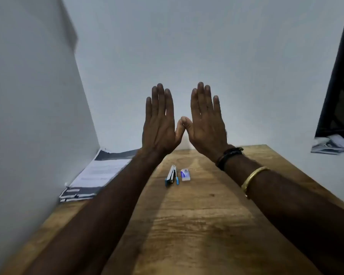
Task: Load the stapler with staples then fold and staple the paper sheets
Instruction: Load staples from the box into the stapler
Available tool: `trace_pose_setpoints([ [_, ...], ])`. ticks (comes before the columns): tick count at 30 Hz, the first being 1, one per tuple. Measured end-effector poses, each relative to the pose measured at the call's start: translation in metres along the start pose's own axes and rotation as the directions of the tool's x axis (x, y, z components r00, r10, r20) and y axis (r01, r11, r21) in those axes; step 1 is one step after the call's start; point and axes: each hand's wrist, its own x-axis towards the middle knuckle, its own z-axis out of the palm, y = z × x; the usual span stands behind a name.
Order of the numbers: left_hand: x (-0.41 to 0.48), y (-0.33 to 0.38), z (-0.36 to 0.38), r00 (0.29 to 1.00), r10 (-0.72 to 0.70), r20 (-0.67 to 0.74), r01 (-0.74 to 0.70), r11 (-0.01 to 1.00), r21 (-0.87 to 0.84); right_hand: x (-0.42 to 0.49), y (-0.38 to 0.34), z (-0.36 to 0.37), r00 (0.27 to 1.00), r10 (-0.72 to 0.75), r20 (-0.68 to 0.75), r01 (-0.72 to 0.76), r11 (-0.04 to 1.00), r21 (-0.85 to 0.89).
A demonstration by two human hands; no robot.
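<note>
A blue and white stapler (171, 176) lies on the wooden table (197, 215), pointing away from me. Just to its right sits a small white staple box (185, 174) with a blue label. A stack of printed paper sheets (96, 174) rests at the table's left side against the wall. My left hand (159, 124) and my right hand (206, 122) are raised above the far end of the table, backs toward me, fingers straight and pointing up. Their thumbs touch at the tips. Neither hand holds anything.
White walls close the table in on the left and at the back. A dark window frame (340, 76) stands at the right, with loose papers (333, 145) on a ledge below it. My right wrist carries a black band and a gold bangle.
</note>
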Motion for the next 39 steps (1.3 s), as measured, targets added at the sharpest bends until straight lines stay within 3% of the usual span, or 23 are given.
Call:
trace_pose_setpoints([
  [3,-0.016,-0.003,-0.001,0.982,0.008,0.191,0.002,0.998,-0.055,-0.013,-0.007,0.003,0.991,0.012,0.131,-0.026,0.993,0.112],
  [5,-0.031,-0.006,0.001,0.933,-0.054,0.355,0.096,0.990,-0.102,-0.026,-0.012,0.009,0.965,0.033,0.261,-0.087,0.976,0.200],
  [9,-0.063,-0.015,0.006,0.735,-0.128,0.666,0.249,0.965,-0.088,-0.053,-0.019,0.017,0.830,0.003,0.557,-0.169,0.954,0.248],
  [13,-0.086,-0.016,0.009,0.580,-0.113,0.806,0.326,0.940,-0.103,-0.077,-0.025,0.028,0.719,-0.007,0.695,-0.191,0.959,0.208],
  [20,-0.098,-0.016,0.029,0.642,-0.124,0.757,0.340,0.931,-0.136,-0.090,-0.029,0.041,0.733,0.054,0.678,-0.239,0.954,0.183],
  [24,-0.104,-0.015,0.041,0.753,-0.211,0.624,0.453,0.854,-0.258,-0.091,-0.027,0.049,0.780,0.077,0.621,-0.242,0.953,0.185],
  [33,-0.110,-0.016,0.060,0.843,-0.254,0.473,0.486,0.736,-0.471,-0.081,-0.026,0.063,0.893,0.055,0.446,-0.228,0.910,0.345],
  [39,-0.103,-0.027,0.066,0.850,-0.362,0.384,0.525,0.504,-0.686,-0.072,-0.026,0.068,0.918,0.055,0.392,-0.228,0.883,0.409],
])
